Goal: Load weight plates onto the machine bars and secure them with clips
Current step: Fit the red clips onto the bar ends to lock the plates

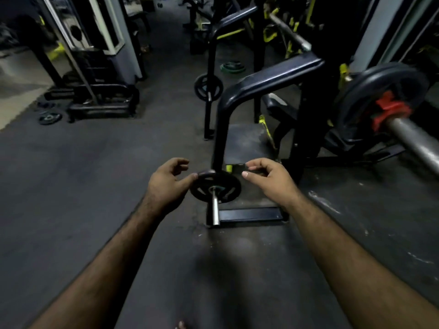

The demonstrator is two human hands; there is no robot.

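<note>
A small black weight plate (221,184) sits on a short steel peg (215,210) at the foot of a black machine frame (240,96). My left hand (169,184) is just left of the plate, fingers apart, thumb tip touching its rim. My right hand (266,178) hovers to the plate's right, fingers loosely curled, holding nothing and apart from the plate. At the right, a large black plate (370,91) sits on a thick steel bar (415,141), with a red clip (389,112) against it.
Another plate (208,87) hangs on a farther peg of the same frame. Loose plates lie on the floor at the left (50,117) and far back (231,67). A rack with a mirror stands at the back left (99,67). Dark rubber floor surrounds me.
</note>
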